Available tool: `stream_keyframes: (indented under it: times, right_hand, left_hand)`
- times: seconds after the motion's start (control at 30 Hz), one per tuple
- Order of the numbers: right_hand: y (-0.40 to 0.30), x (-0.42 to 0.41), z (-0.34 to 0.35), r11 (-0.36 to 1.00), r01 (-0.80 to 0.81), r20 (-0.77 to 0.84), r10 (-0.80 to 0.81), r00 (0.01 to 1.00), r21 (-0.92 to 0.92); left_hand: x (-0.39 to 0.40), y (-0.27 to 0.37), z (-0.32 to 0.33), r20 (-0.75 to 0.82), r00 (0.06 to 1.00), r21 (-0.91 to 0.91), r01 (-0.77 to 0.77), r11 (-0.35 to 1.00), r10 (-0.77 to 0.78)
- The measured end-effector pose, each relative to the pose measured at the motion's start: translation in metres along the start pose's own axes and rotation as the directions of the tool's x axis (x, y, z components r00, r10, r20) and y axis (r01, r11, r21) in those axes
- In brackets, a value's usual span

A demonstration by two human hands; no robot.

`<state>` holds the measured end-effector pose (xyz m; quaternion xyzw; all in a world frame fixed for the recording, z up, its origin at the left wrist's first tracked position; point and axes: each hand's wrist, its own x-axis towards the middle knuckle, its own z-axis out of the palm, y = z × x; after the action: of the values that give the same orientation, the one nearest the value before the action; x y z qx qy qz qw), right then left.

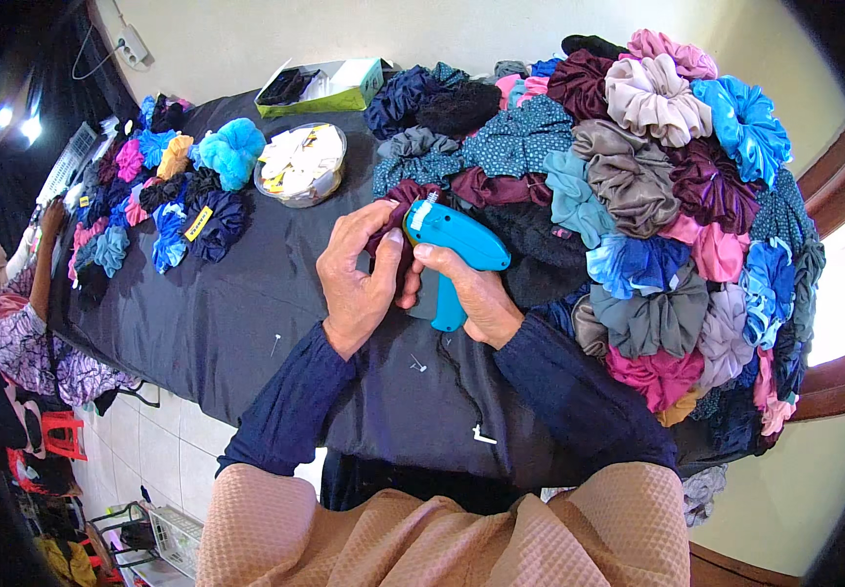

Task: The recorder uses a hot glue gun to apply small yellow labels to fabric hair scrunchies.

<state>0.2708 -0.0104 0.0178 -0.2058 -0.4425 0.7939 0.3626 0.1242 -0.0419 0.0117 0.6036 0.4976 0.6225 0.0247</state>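
Note:
My right hand (473,293) is closed round the handle of a blue tagging gun (459,238), with white plastic fasteners at its top. Just left of it, my left hand (360,271) holds a dark maroon scrunchie (391,229) against the gun's front end. The needle and any tag there are hidden by the fingers and cloth. A large heap of fabric scrunchies (646,323) lies to the right, and a smaller group (169,235) at the left, where a navy scrunchie (220,224) bears a yellow tag. Between them stands a clear plastic tub (301,198) of tags.
An open green and white box (319,110) with black items stands at the back of the black-covered table (261,315). Small plastic fasteners (418,364) lie on the cloth. A dark cord with a white end piece (484,437) lies near the front. Another person (26,330) is at the far left.

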Motion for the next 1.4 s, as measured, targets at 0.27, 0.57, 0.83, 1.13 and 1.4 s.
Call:
stream_keyframes:
  times: [0.27,0.57,0.83,1.13,1.4]
  right_hand:
    - [0.0013,-0.0003,-0.0014,1.000,-0.024,-0.021,0.024,0.999,0.012]
    - [0.0007,-0.0010,0.0000,1.000,-0.010,-0.019,0.009,1.000,-0.003]
    - [0.0049,0.0026,-0.0016,1.000,-0.002,-0.055,0.001,0.998,-0.021]
    - [0.0028,0.0014,0.0004,1.000,-0.006,-0.059,0.005,0.998,-0.026]
    - [0.0023,0.0007,0.0025,0.998,-0.051,-0.133,0.057,0.989,0.048]
  left_hand:
    - [-0.0037,0.0000,0.0010,0.043,0.999,-0.025,0.016,1.000,-0.015]
    - [-0.0083,-0.0047,0.0032,0.045,0.995,-0.108,0.088,0.990,-0.083]
    - [-0.0064,-0.0059,0.0022,0.085,0.996,-0.041,0.031,0.999,-0.027]
    - [-0.0049,-0.0038,0.0034,0.088,0.995,-0.068,0.055,0.996,-0.049]
    - [-0.0036,-0.0029,0.0034,0.099,0.993,-0.047,0.073,0.996,-0.069]
